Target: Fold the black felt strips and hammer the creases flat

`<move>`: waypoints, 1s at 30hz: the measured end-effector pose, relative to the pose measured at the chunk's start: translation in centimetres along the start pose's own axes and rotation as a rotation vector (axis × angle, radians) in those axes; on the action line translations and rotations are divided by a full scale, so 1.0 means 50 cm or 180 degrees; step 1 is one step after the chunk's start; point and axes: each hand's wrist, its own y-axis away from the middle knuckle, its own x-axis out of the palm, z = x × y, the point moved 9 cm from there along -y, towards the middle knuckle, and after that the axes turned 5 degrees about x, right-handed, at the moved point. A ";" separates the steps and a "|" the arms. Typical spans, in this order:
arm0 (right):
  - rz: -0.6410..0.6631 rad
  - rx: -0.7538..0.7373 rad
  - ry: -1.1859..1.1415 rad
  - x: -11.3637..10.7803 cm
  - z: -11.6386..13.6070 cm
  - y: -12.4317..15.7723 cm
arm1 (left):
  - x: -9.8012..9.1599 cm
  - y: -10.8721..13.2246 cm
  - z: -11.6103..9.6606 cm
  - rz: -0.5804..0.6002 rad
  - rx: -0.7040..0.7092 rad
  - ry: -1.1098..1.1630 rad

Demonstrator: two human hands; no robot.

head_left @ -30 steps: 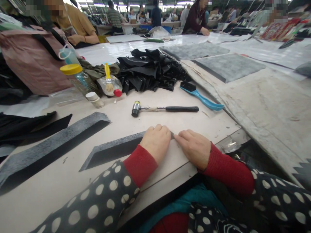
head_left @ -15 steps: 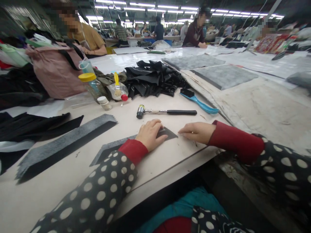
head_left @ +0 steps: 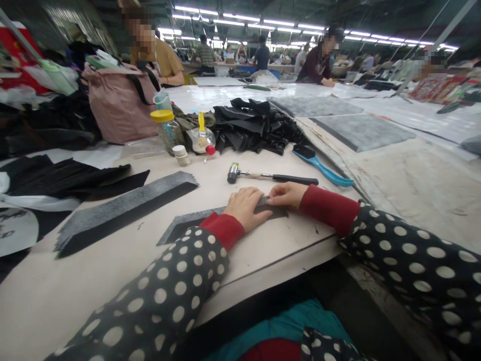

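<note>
A narrow grey felt strip (head_left: pixel 188 223) with a black underside lies on the pale worktable (head_left: pixel 93 271) in front of me. My left hand (head_left: pixel 246 206) rests on its right part, fingers curved and pressing down. My right hand (head_left: pixel 286 194) touches the strip's pointed right end, fingers together on it. Both arms wear red cuffs under dotted black sleeves. Just beyond the hands lies a small hammer (head_left: pixel 270 176) with a black handle.
A longer grey strip (head_left: pixel 128 205) lies to the left. Behind it are a blue-handled brush (head_left: pixel 323 169), a heap of black pieces (head_left: pixel 255 125), a yellow-lidded jar (head_left: pixel 165 128), a glue bottle with a brush (head_left: pixel 202 138) and a pink bag (head_left: pixel 116 103). People work at far tables.
My right hand drew away from the strip's tip, then came back onto it beside the left hand. The view has tilted up and shifted.
</note>
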 end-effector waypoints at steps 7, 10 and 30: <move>-0.0273 -0.0529 0.0232 -0.024 0.004 0.004 | -0.009 -0.009 0.027 -0.0064 -0.0224 0.0206; -0.0734 -0.0773 0.0627 -0.052 0.003 0.014 | -0.009 -0.017 0.036 -0.0067 -0.0236 0.0335; -0.1205 -0.2537 0.1651 -0.024 0.057 0.064 | -0.003 -0.026 0.028 -0.0089 -0.0012 0.0299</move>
